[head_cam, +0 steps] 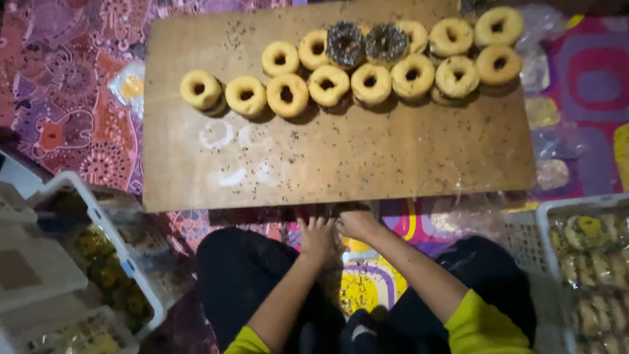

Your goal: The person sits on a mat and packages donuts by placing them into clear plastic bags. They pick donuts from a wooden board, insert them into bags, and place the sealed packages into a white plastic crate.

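A low wooden board (341,157) lies on a patterned mat in front of me. Along its far half sit several plain golden doughnuts (286,94), and two doughnuts covered in dark sprinkles (345,43) rest among the back row. Loose sprinkles and pale ring marks dot the board's near half. My left hand (317,237) and my right hand (357,224) are close together just below the board's near edge, between my knees. Their fingers reach under the edge and are partly hidden, so what they hold is unclear.
A white plastic crate (108,236) with bagged goods stands at my left. Another white crate (547,216) full of wrapped pastries stands at my right. Clear plastic bags (550,141) lie beside the board's right edge, and one small bag (131,85) at its left.
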